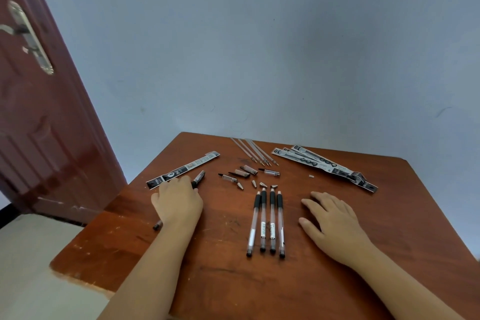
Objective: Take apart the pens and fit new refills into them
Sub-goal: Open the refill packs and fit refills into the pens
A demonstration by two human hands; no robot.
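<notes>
Far left of the row of 4 pen barrels (265, 223), a dark red door (39, 101) with a metal handle (24, 34) stands beside the wooden table (337, 280). Well left of the barrels lies 1 black-and-white refill packet (181, 169), running diagonally up toward the wall. Here's the left hand (179, 200), left of the barrels, palm down over a pen (198, 178); the pen's capped end pokes out up-right past the knuckles, its other end shows by the wrist. The fingers curl down over it, but whether they truly grip it, I cannot tell.

The 4 barrels lie side by side in the middle, black grips pointing away from the person, bare refill tips showing. Just beyond them sit small metal nose cones (263, 185), then a scatter of pen caps (245, 171). Further beyond, near the table's far edge, spent refills (255, 151) lie in a fan.

Right of the barrels, the right hand (335, 218) rests flat on the wood, fingers relaxed and spread, holding nothing. Beyond and to its right lies a stack of refill packets (324, 165), with a tiny white scrap (311, 176) nearby.
</notes>
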